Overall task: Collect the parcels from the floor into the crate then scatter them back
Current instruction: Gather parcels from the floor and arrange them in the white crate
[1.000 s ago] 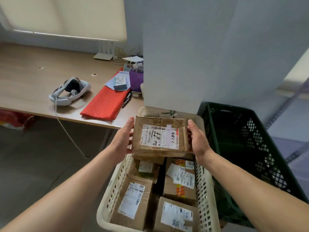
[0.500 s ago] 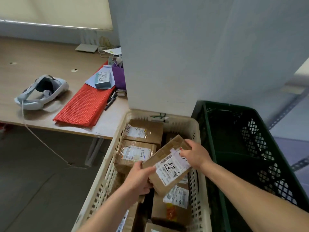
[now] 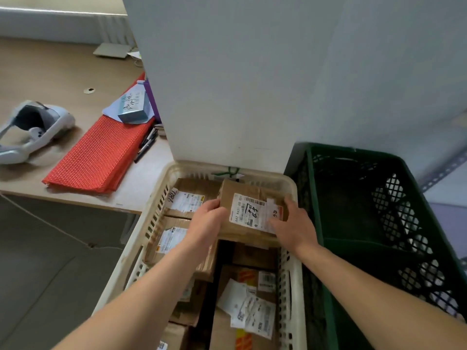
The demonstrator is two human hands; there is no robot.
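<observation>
A cream slotted crate (image 3: 290, 279) holds several brown cardboard parcels with white labels. At its far right corner lies a brown parcel (image 3: 249, 210) with handwriting on its label, flat on top of the others. My left hand (image 3: 206, 224) grips this parcel's left edge. Over its right edge, fingers bent on the label, rests my right hand (image 3: 293, 226). Another labelled parcel (image 3: 188, 199) sits at the far left of the crate, and more parcels (image 3: 249, 311) fill the near part.
A dark green mesh crate (image 3: 379, 223) stands right of the cream one. A white pillar (image 3: 227, 84) rises just behind. A wooden desk (image 3: 50, 79) to the left carries a white headset (image 3: 32, 130), a red mesh mat (image 3: 98, 155) and pens. Grey floor lies lower left.
The parcel was held up above the crate, then tilted and lowered. It now lies flat in the crate's far right corner with both hands still on it.
</observation>
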